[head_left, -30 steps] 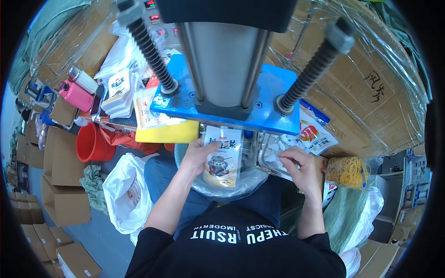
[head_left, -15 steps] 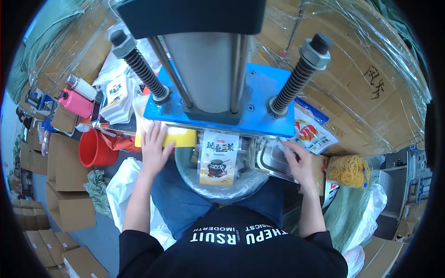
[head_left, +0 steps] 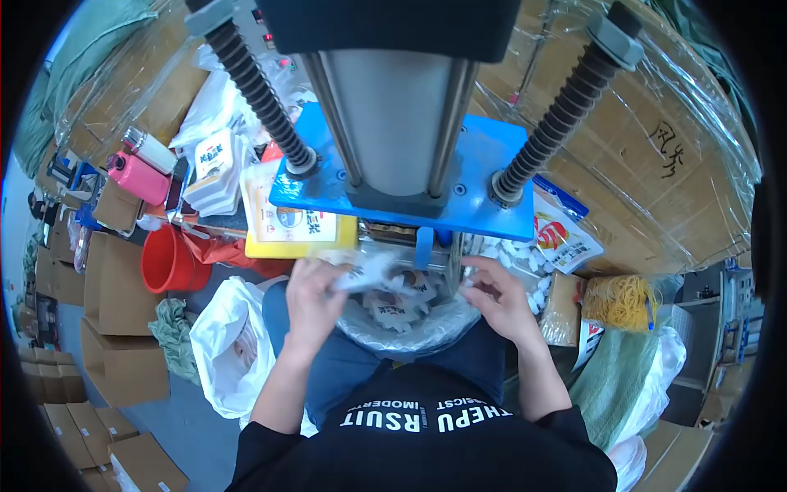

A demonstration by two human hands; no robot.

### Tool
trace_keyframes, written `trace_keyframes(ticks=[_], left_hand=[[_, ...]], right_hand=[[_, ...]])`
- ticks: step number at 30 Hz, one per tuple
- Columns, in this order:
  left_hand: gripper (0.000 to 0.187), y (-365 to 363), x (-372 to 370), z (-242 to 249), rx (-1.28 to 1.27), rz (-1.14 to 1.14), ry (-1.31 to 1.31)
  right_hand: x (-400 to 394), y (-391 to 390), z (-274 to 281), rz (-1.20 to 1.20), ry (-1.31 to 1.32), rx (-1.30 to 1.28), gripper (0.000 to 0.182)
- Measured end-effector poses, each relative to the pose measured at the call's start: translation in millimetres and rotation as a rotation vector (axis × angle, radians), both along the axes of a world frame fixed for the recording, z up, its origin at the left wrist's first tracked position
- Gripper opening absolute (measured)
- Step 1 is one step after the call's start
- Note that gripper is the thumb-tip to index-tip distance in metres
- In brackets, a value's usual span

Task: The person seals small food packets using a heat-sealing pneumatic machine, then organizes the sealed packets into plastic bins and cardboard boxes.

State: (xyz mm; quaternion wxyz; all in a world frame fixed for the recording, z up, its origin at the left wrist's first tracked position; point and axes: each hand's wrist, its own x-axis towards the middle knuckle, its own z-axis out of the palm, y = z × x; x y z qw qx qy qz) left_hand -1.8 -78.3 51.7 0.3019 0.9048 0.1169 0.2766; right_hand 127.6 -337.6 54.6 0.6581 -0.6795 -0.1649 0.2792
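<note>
My left hand (head_left: 313, 302) is closed on a printed packet (head_left: 369, 272), smeared by motion, held over a plastic-lined tub (head_left: 393, 344) between my knees. Inside the tub lie several white printed packets (head_left: 395, 310). My right hand (head_left: 498, 302) has bent fingers with thumb and forefinger apart, near the right edge of the press opening; nothing shows between them. Above both hands stands a press with a blue plate (head_left: 484, 180), a grey cylinder (head_left: 393, 123) and two sprung rods. A stack of printed bags (head_left: 299, 230) on a yellow block (head_left: 303, 248) lies beyond my left hand.
Small white pieces (head_left: 537, 283) lie right of the press, beside a printed pouch (head_left: 566, 234) and a bundle of yellow rubber bands (head_left: 616, 302). Left are a red bucket (head_left: 168, 261), a white bag (head_left: 234, 344) and cardboard boxes (head_left: 123, 361). Large wrapped cartons (head_left: 631, 156) stand behind.
My left hand has left the yellow block and now holds a packet over the tub. My right hand moved left. The upright printed pouch and metal tray no longer show; the press's springs look longer.
</note>
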Motion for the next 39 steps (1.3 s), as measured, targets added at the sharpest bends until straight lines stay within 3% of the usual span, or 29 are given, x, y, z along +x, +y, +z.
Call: trace_keyframes(ticks=[2,4,6,7,9,10,13,16,18,20,22,23,26,28,30,32,33,34,35,36,37,39], left_hand=[[0.022,-18.2,-0.6,6.4,-0.051,-0.132,0.045],[0.025,-25.0,-4.0,8.9,-0.148,-0.185,0.155],[0.018,-30.5,-6.9,10.6,-0.434,-0.311,0.322],[0.013,-33.4,-10.4,7.6,-0.552,-0.304,0.347],[0.015,-43.4,-19.0,-12.4,-1.133,-0.294,0.45],[0.015,-48.4,-20.2,-10.2,-1.285,-0.292,0.478],[0.017,-50.4,-9.5,-29.4,-1.349,-0.247,0.34],[0.014,-39.6,16.2,-30.9,-1.57,-0.089,0.228],[0.019,-31.5,28.6,-42.4,-1.531,-0.117,0.216],[0.016,-32.0,37.5,-56.1,-1.612,-0.074,0.143],[0.017,-31.4,36.6,-60.2,-1.626,-0.09,0.169],[0.017,-31.6,37.1,-56.2,-1.595,-0.089,0.173],[0.019,-15.1,33.9,-46.0,-1.503,-0.128,0.211],[0.026,7.3,29.7,-14.3,-0.921,0.04,0.468],[0.04,52.3,17.4,-34.9,-0.07,0.156,-0.066],[0.054,70.4,9.7,-11.9,0.244,0.2,0.017],[0.059,87.5,-1.3,-46.1,0.21,0.049,0.11],[0.056,77.5,-9.2,-46.5,0.345,0.053,0.158],[0.054,69.6,-16.1,-45.9,0.483,0.057,0.21],[0.048,73.4,-18.8,-50.4,0.392,0.051,0.086],[0.048,75.0,-18.8,-48.7,0.399,0.039,0.093],[0.039,76.7,-15.4,-43.5,0.284,0.068,0.152]], right_hand=[[5.3,12.6,35.0,0.24,-0.491,-0.12,0.032],[6.8,23.6,45.5,0.255,-0.561,-0.132,0.028],[10.6,31.5,39.7,0.379,-0.725,-0.055,0.025],[5.6,34.5,31.8,0.383,-0.73,-0.05,0.025],[-15.0,34.3,10.9,0.133,-0.362,0.042,0.023],[-18.0,32.8,7.0,0.126,-0.209,-0.044,0.023],[-14.6,24.8,-1.2,-0.042,-0.019,0.009,0.028],[12.5,-6.3,-3.7,-0.079,-0.266,-0.198,0.018],[22.4,-12.6,-5.7,-0.116,-0.391,-0.273,0.016],[25.8,-11.4,-7.5,-0.158,-0.787,-0.446,0.019],[23.7,-16.3,-30.4,-0.156,-0.867,-0.491,0.019],[22.8,-18.3,-38.2,-0.141,-0.954,-0.525,0.018],[13.5,-23.5,-27.1,-0.181,-0.731,-0.509,0.017],[9.4,-43.4,-6.7,-0.237,-0.797,-0.584,0.024],[6.3,-61.4,10.4,-0.24,-0.824,-0.682,0.028],[2.9,-70.3,2.5,-0.202,-0.783,-0.82,0.029],[3.3,-73.1,-3.3,-0.156,-0.736,-0.961,0.029],[8.3,-72.5,-12.2,-0.156,-0.737,-0.961,0.029],[15.1,-69.0,-24.8,-0.166,-0.819,-0.772,0.029],[19.6,-64.2,-36.5,-0.184,-0.89,-0.581,0.028],[21.3,-59.8,-45.8,-0.192,-0.878,-0.581,0.028],[29.4,-48.2,-53.9,-0.305,-0.563,-0.388,0.027]])
